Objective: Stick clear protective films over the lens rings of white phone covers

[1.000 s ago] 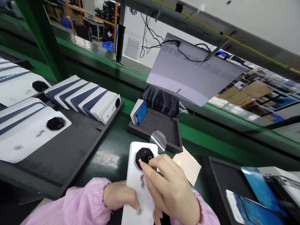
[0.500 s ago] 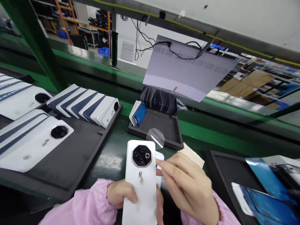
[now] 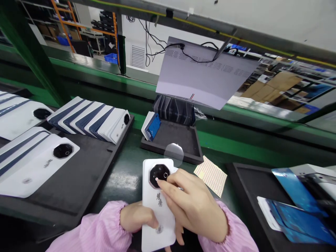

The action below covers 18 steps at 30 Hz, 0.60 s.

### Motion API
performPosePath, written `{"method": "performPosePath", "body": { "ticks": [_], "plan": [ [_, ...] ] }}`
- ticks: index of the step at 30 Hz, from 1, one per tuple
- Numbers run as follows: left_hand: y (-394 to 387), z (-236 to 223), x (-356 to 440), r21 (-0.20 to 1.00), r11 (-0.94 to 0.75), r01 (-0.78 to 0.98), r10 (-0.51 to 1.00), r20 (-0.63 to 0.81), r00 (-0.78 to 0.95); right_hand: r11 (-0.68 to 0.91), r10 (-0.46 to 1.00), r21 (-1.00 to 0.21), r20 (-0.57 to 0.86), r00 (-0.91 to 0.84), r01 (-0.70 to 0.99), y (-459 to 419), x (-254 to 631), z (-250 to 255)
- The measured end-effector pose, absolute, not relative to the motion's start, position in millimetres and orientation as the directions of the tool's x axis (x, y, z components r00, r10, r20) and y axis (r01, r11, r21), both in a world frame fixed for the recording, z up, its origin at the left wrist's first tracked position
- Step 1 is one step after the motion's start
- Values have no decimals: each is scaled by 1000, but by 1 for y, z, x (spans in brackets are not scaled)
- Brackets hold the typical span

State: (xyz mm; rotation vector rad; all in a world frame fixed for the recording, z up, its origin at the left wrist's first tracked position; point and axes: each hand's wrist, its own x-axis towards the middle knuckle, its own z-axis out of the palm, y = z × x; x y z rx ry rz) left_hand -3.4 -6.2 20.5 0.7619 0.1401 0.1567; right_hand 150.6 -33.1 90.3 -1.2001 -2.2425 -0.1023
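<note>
White phone back cover (image 3: 158, 210), held upright over the green bench (image 3: 123, 178) near the lower middle of the view, its dark octagonal camera module (image 3: 159, 174) facing the camera. Left hand (image 3: 135, 218) closed around the cover's lower left edge, thumb across its face. Right hand (image 3: 193, 206) lies over the cover's right side, fingers bent, its forefinger tip pressing a small red-and-white dot (image 3: 156, 179) onto the lower left of the module; whether anything else is pinched in this hand cannot be told. A round clear film (image 3: 173, 154) stands just above the cover's top edge. Right of the hands, a perforated yellow sheet (image 3: 210, 175) lies flat on the bench. Behind, a small black tray (image 3: 181, 140) carries a leaning stack of blue-faced parts (image 3: 151, 126). At left, a large black tray (image 3: 78, 175) holds overlapping rows of white covers (image 3: 90, 119). At far right, blue-filmed pieces (image 3: 299, 217) rest on another dark tray (image 3: 246, 189).
</note>
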Motion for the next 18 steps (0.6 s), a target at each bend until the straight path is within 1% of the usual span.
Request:
{"method": "performPosePath", "body": {
  "ticks": [4,9,13,18],
  "plan": [
    [-6,17,-3,703,708,-67,175,-83,981,597,741,-210,513,-433,774,-33,151,90],
    [-6,16,-3,716,698,-20,168,-136,976,593,745,-212,512,-429,777,-32,152,90],
    [-5,19,-3,734,679,-6,151,-132,980,599,746,-223,505,-434,769,-32,152,89],
    [-5,17,-2,743,669,-9,169,-140,976,594,781,-308,444,-440,743,-29,151,89]
  ]
}}
